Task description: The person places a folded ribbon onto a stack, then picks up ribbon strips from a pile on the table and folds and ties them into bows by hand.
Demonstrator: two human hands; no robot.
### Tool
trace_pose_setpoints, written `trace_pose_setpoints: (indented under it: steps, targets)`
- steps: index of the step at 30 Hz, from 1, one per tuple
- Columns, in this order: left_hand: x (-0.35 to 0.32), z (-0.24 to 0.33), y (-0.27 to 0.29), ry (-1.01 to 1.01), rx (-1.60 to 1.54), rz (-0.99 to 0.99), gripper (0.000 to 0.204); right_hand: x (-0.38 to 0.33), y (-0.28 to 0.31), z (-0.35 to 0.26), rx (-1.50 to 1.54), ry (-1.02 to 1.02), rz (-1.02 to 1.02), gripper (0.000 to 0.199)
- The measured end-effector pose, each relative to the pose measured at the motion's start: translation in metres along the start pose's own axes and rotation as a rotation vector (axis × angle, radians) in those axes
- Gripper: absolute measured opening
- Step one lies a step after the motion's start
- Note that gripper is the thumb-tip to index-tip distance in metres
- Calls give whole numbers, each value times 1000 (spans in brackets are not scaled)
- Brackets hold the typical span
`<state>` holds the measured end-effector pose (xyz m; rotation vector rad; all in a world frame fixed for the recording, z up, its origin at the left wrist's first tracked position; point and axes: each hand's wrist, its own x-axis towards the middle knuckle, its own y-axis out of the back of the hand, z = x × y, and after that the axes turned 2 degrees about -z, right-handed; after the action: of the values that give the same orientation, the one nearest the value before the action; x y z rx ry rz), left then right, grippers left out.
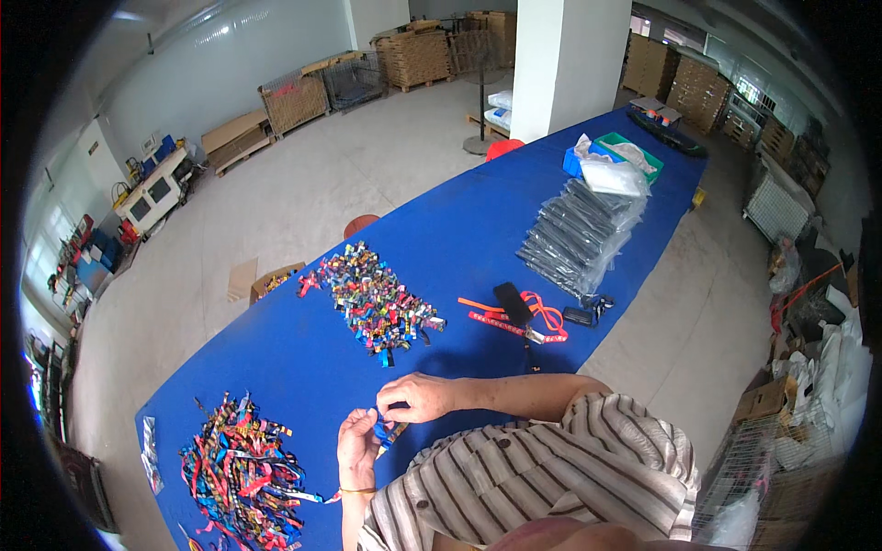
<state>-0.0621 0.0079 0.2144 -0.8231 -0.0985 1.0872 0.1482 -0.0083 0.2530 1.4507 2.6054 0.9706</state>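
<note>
Close together above the near side of the blue table (478,230), my hands hold a short patterned fabric strap (390,438), blue at its upper end. My left hand (356,445) pinches it from the left, fingertips upward. Coming in from the right, my right hand (418,397) has thumb and fingers closed on the blue end. Between the fingers, details of the strap are too small to make out. A tangled heap of long colourful straps (246,473) lies left of my left hand. Beyond my hands is a spread of short, folded colourful strap pieces (372,298).
Right of the folded pieces lie red and orange straps (519,329) and a black phone-like object (513,303). Farther back are plastic-wrapped black packs (579,234) and a green bin (634,151). A silvery packet (151,455) rests at the left edge. A white pillar (570,69) stands beyond.
</note>
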Motion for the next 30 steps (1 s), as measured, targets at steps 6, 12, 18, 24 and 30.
trace_pose_setpoints:
  steps: [6, 12, 18, 24, 30]
  targets:
    - [5, -4, 11, -91, 167, -52, 14, 3, 1, 9, 2, -31, -25, 13]
    - [-1, 5, 5, -79, 220, -71, 19, 11, -6, 25, 336, -117, -79, 19]
    - [-7, 16, 12, -76, 281, -150, 22, 22, -17, 36, 538, -251, -153, 19]
    - [-10, 20, 7, -286, 589, -9, 26, 29, -21, 29, 612, -278, -86, 18]
    - [-13, 12, -2, -565, 1010, 248, 26, 33, -36, 26, 624, -264, 14, 17]
